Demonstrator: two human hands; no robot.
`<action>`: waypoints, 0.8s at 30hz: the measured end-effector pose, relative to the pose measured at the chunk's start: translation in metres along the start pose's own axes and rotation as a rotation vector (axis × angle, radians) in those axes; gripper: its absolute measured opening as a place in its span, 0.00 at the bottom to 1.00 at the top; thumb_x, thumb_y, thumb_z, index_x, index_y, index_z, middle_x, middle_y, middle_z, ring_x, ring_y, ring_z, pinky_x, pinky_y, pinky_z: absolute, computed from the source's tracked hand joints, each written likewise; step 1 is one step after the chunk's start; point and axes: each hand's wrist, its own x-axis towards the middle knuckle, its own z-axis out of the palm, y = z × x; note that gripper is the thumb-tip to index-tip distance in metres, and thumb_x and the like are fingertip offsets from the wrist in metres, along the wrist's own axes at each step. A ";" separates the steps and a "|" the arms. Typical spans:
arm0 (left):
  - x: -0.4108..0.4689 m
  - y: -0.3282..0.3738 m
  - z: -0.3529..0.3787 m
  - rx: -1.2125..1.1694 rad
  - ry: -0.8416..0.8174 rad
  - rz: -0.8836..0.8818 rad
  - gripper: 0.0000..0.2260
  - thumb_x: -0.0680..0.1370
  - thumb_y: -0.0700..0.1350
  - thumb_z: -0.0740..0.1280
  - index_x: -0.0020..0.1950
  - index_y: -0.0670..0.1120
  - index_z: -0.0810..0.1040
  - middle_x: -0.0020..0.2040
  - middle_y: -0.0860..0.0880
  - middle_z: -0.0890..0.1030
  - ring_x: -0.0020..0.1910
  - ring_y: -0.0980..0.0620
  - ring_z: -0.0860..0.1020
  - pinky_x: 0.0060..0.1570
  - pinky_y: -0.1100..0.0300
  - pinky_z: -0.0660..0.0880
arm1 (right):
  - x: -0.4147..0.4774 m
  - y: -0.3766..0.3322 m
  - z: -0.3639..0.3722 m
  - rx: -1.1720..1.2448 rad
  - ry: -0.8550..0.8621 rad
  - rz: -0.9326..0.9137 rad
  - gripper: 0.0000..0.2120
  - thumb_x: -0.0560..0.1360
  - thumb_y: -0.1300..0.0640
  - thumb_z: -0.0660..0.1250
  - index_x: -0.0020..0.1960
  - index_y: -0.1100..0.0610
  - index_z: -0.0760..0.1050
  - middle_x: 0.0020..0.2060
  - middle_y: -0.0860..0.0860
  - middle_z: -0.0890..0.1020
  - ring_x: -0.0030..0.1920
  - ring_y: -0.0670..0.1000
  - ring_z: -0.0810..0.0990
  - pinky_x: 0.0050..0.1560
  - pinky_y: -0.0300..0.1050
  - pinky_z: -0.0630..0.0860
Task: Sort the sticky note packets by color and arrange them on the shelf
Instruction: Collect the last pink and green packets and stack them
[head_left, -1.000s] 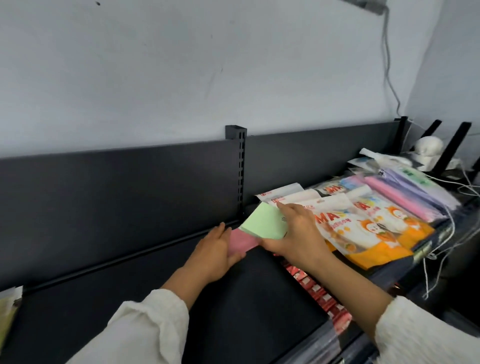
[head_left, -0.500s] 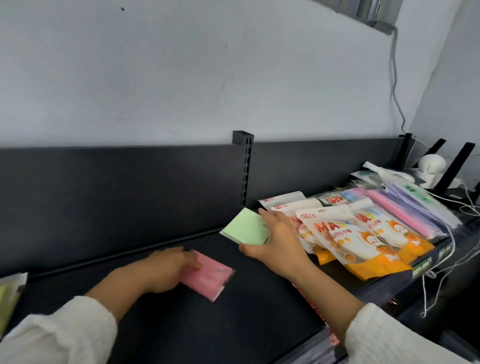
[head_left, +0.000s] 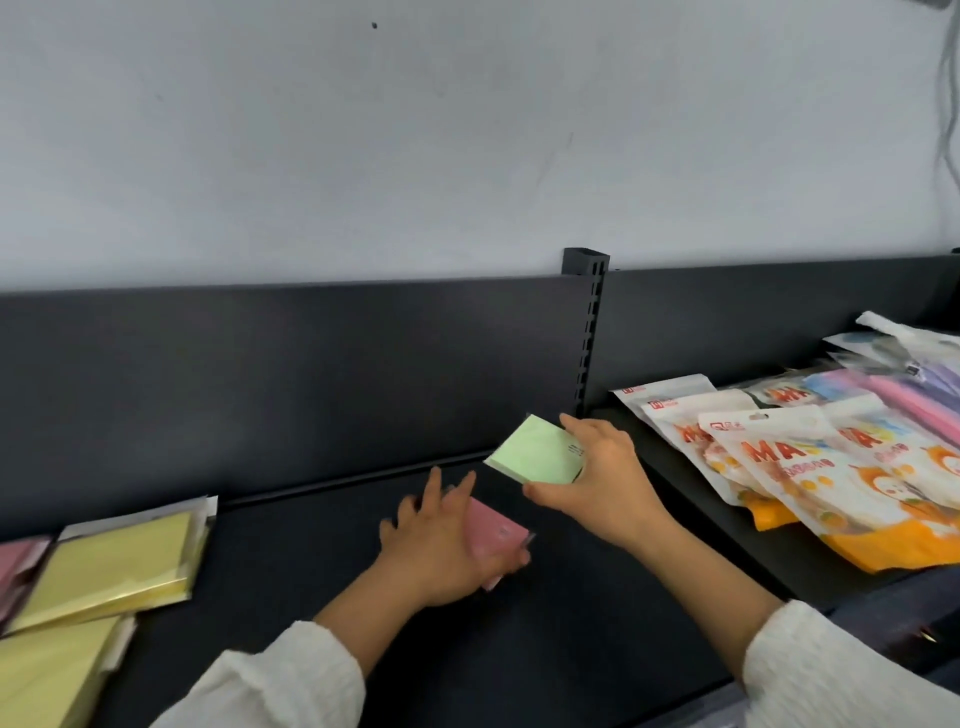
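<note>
Sticky note packets are mid-sort, with two of them in the hands; the left hand (head_left: 436, 540) lies on a pink packet (head_left: 496, 535) on the dark shelf (head_left: 519, 649), fingers spread and fairly straight, pressing rather than clasping, though blur hides the thumb; the right hand (head_left: 597, 483) pinches a green packet (head_left: 535, 457) between thumb and fingers, tilted and lifted clear of the shelf, just above and to the right of the pink one; the step looks like giving each colour its own spot; next, I judge, the pink one wants sliding left toward the pink pile (head_left: 15, 566) at the far edge, beyond the yellow packets (head_left: 119, 566), and the green needs a bare patch of its own; printed pouches (head_left: 831, 483) lie well apart on the right.
</note>
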 end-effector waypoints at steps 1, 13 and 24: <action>0.000 0.001 0.004 0.025 0.022 -0.003 0.53 0.56 0.78 0.58 0.74 0.60 0.41 0.77 0.50 0.42 0.74 0.40 0.50 0.69 0.40 0.53 | -0.001 0.001 0.001 -0.003 -0.005 0.003 0.45 0.63 0.46 0.75 0.74 0.56 0.59 0.67 0.51 0.67 0.67 0.52 0.60 0.60 0.39 0.60; -0.010 -0.022 -0.020 -0.011 0.227 -0.036 0.47 0.58 0.67 0.68 0.73 0.55 0.56 0.65 0.51 0.71 0.63 0.45 0.67 0.60 0.51 0.69 | -0.002 0.000 0.013 0.054 -0.013 -0.065 0.44 0.63 0.45 0.75 0.73 0.55 0.61 0.66 0.49 0.68 0.66 0.50 0.62 0.57 0.36 0.58; -0.082 -0.075 -0.084 0.136 0.670 -0.215 0.43 0.60 0.68 0.66 0.69 0.50 0.63 0.63 0.48 0.74 0.62 0.45 0.71 0.61 0.49 0.68 | -0.005 -0.048 0.035 0.183 -0.114 -0.221 0.44 0.63 0.45 0.75 0.73 0.53 0.60 0.67 0.47 0.66 0.66 0.48 0.60 0.57 0.37 0.59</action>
